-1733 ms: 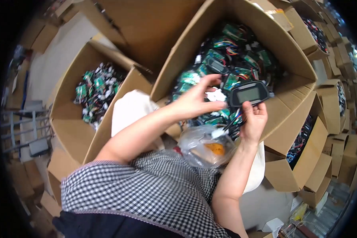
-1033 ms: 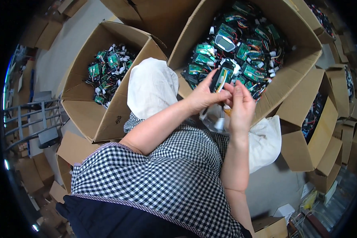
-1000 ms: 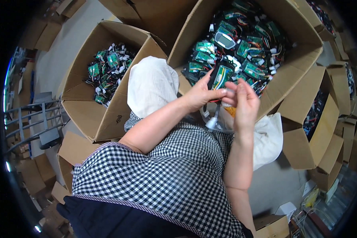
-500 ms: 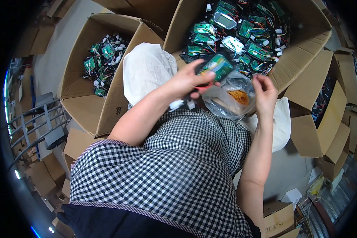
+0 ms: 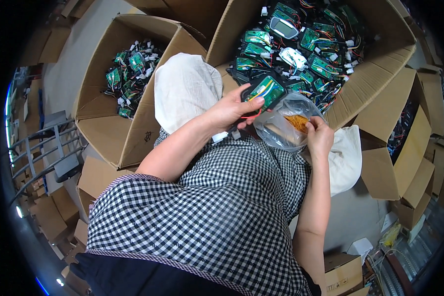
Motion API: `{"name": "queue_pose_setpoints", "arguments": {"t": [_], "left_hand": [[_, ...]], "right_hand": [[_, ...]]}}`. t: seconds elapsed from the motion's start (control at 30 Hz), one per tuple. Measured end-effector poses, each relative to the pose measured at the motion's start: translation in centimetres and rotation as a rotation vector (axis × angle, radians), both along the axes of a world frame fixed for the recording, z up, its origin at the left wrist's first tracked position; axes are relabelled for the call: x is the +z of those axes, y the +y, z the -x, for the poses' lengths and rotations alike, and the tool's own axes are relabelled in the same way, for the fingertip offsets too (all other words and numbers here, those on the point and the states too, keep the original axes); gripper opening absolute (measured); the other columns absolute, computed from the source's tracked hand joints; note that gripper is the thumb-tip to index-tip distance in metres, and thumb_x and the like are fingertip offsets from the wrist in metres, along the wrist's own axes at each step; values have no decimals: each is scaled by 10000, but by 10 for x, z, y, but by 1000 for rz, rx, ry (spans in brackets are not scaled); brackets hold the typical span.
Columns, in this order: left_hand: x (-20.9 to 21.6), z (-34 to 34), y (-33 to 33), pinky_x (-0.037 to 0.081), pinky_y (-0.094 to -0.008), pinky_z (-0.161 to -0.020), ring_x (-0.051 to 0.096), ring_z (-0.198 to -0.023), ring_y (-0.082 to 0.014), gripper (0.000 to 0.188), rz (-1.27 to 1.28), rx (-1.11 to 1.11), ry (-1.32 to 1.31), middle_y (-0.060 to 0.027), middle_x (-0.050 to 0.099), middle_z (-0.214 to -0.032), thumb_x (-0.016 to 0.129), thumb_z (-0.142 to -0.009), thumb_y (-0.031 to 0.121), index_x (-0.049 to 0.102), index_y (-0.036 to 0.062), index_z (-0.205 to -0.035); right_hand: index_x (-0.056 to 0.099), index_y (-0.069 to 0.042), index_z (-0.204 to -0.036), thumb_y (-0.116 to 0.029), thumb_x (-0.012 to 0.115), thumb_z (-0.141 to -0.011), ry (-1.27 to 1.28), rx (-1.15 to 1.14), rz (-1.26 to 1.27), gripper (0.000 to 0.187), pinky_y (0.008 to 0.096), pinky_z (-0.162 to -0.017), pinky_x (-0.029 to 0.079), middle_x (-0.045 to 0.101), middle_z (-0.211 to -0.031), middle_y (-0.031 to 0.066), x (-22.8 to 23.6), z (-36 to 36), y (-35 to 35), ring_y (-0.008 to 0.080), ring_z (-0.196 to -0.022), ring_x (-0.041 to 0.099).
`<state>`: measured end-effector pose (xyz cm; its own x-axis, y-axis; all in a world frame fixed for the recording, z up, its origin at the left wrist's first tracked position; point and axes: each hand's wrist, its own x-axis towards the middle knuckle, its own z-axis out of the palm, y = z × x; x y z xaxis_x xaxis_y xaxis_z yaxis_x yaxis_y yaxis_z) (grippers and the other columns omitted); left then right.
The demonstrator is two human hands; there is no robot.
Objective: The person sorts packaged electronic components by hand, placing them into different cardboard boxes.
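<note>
Bundle of orange bands (image 5: 297, 122) in clear bag (image 5: 275, 136), just left of right hand (image 5: 321, 138), the nearer one. Right fingers narrow at bundle's edge; cannot tell if pinching any. Left hand (image 5: 228, 111) grips circuit board (image 5: 268, 92), long axis slanting up rightward.

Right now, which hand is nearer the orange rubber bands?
Right. The right hand is at the right edge of the rubber bands, apparently touching them; the left hand, holding a wired circuit board, is farther off, left of them.

Illegible dark marks (image 5: 148, 136) on cardboard box (image 5: 134, 148)
</note>
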<state>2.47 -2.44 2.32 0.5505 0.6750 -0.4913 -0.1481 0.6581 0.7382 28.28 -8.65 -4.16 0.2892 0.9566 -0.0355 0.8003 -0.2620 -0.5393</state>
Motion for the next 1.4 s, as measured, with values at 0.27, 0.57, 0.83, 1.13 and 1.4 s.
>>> {"name": "queue_pose_setpoints", "arguments": {"t": [0.27,0.57,0.83,1.13,1.4], "left_hand": [[-7,-9,-3,380,-181,-359,521,-523,-76,332,116,94,-96,-37,567,-795,605,-877,244,438,104,-1127],[-14,0,-5,405,-190,-367,519,-517,-79,321,89,123,-77,-44,582,-814,588,-887,236,442,99,-1138],[-6,-22,-17,463,-216,-416,632,-634,-153,408,272,-29,-269,-52,573,-868,629,-858,260,432,112,-1183],[-17,-12,-17,324,-220,-414,381,-552,-116,381,442,-96,-777,-112,553,-943,499,-924,300,452,23,-1182],[10,2,4,296,-196,-404,406,-529,-102,242,311,-1,-562,-39,523,-788,557,-905,233,452,110,-1086]], "right_hand": [[616,-97,-769,-201,664,-712,-287,97,119,128,439,-610,480,644,-747,137,-10,18,4,329,-700,626],[654,-73,-772,-180,672,-737,-226,34,63,114,378,-572,487,625,-661,145,-14,12,-2,299,-614,629],[606,3,-840,6,623,-800,1176,-57,-74,43,249,-616,489,638,-762,53,25,27,-7,132,-648,606],[566,-46,-965,30,525,-820,2261,-57,-383,168,274,-696,486,635,-810,138,56,50,-10,220,-669,603],[673,-7,-929,-198,622,-844,1649,702,340,215,275,-615,519,650,-921,223,64,-3,-22,217,-663,648]]}}
